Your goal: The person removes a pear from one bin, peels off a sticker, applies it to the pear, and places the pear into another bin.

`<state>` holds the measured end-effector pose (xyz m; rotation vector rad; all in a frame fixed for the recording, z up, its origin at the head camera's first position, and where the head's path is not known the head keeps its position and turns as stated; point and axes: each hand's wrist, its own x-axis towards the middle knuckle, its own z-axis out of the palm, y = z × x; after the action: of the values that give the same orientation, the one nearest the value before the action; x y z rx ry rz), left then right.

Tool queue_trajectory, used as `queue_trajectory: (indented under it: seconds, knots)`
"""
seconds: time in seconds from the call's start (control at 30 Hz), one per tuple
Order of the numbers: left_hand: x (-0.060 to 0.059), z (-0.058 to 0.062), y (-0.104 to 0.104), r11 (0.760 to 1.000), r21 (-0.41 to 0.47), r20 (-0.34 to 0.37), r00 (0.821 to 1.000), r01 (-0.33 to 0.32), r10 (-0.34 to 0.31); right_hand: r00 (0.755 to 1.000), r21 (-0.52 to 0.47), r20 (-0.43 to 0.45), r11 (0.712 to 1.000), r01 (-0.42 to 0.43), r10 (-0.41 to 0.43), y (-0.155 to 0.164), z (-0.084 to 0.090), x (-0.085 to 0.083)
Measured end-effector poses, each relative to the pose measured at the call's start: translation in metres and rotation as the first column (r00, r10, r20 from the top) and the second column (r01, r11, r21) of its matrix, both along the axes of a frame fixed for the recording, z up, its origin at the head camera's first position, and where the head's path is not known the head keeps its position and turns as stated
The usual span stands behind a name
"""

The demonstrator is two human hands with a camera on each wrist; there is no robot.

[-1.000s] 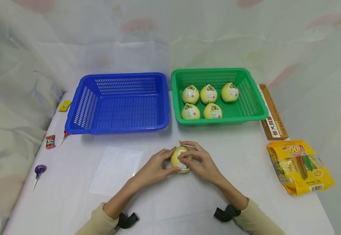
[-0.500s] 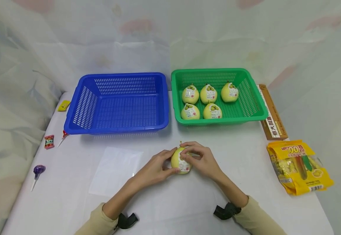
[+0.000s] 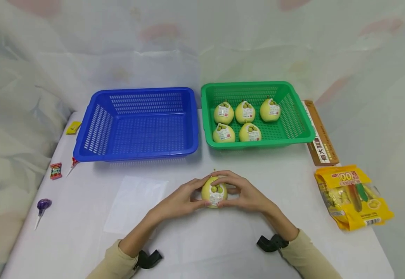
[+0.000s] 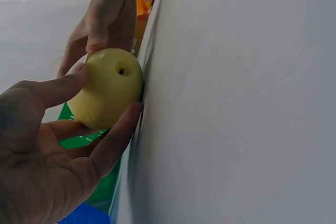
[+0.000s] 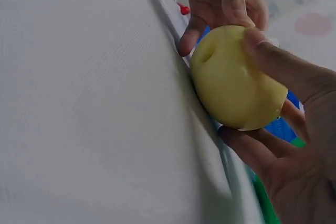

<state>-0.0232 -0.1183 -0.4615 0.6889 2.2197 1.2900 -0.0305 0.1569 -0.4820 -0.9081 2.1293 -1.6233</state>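
Note:
A pale yellow pear [image 3: 207, 190] with a printed label [image 3: 216, 197] on its front and a stem at its top sits on the table between both hands. My left hand [image 3: 181, 200] grips its left side, thumb low in front and fingers behind. My right hand [image 3: 248, 193] holds the other side, its thumb near the label's lower edge and its fingers over the upper part. In the left wrist view the pear's [image 4: 107, 93] underside with its small dark hollow shows. The right wrist view also shows thumbs and fingers around the pear [image 5: 231, 82].
A blue basket [image 3: 136, 155] stands behind to the left. Several labelled pears lie in the green basket [image 3: 265, 143] at right. A clear plastic sheet [image 3: 132, 203], wrapped candies and lollipops [image 3: 44, 205] lie left; a brown box [image 3: 322, 135] and yellow bag [image 3: 354, 197] lie right.
My right hand's fingers have shifted from pinching at the label's upper part to spreading around the pear's right side, with the thumb lower. More of the label shows. My left hand keeps its grip.

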Motion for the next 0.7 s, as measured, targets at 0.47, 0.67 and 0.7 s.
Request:
queue_trajectory:
  seconds: [0.47,0.67,0.7]
  knots:
    - [-0.022,0.01,0.012,0.942,0.307,0.115,0.988,-0.137,0.107,0.994,0.059,-0.101,0.997,0.058,-0.052,0.037,0.06,-0.018]
    - [-0.03,0.02,0.017,0.946,0.271,0.022,0.983,-0.18,0.181,0.971,0.11,-0.202,0.983,0.15,-0.126,0.098,0.127,-0.083]
    - [-0.031,0.02,0.017,0.949,0.258,0.013,0.983,-0.182,0.185,0.97,0.163,-0.196,0.971,0.174,-0.141,0.108,0.135,-0.097]
